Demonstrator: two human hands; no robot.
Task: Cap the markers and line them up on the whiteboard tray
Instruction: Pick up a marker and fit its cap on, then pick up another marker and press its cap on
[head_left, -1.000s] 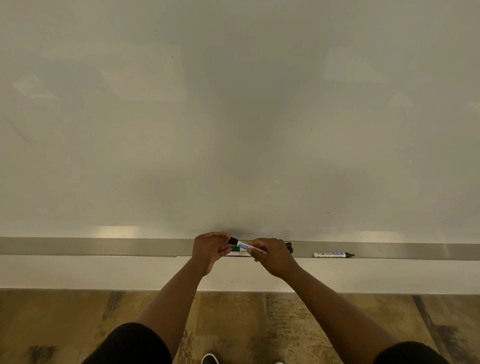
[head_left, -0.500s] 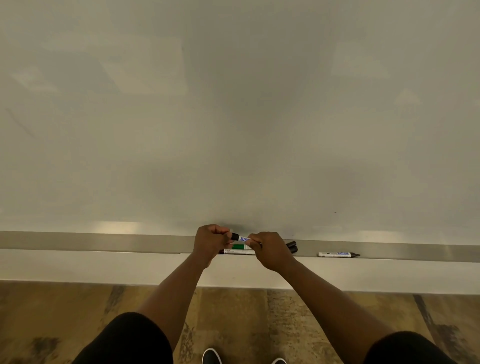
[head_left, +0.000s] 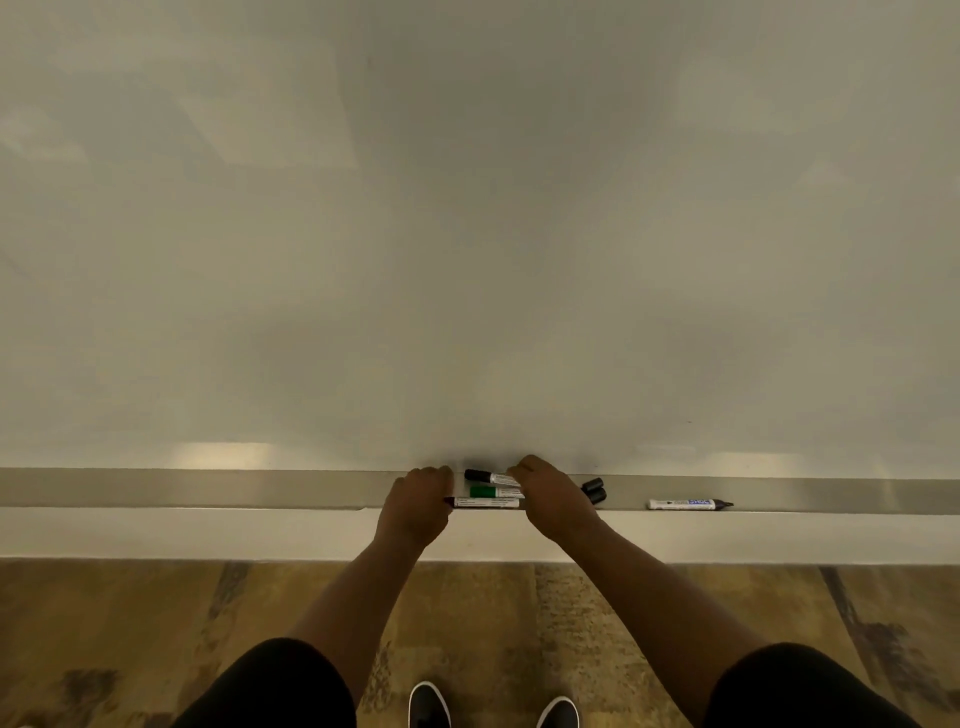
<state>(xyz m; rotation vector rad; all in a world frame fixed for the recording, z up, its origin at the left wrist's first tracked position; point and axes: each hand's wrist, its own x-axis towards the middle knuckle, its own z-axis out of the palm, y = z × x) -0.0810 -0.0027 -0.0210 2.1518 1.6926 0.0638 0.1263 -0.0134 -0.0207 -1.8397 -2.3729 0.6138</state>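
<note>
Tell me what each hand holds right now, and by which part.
Right hand grips the black-capped white marker by its barrel end. Left hand rests at the red-tipped white marker; a grip cannot be told.

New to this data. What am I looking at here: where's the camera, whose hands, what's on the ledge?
There is no robot: a person works with bare hands. The only camera sits on their head, looking forward and down, so arms and shoes show at the bottom. The big pale surface is a whiteboard; the grey strip below it is its tray. The right hand grips a black-capped marker. Below it lie a green marker and a third marker, whose end the left hand touches. Two loose black caps lie right of the hands, and an uncapped marker further right.
</note>
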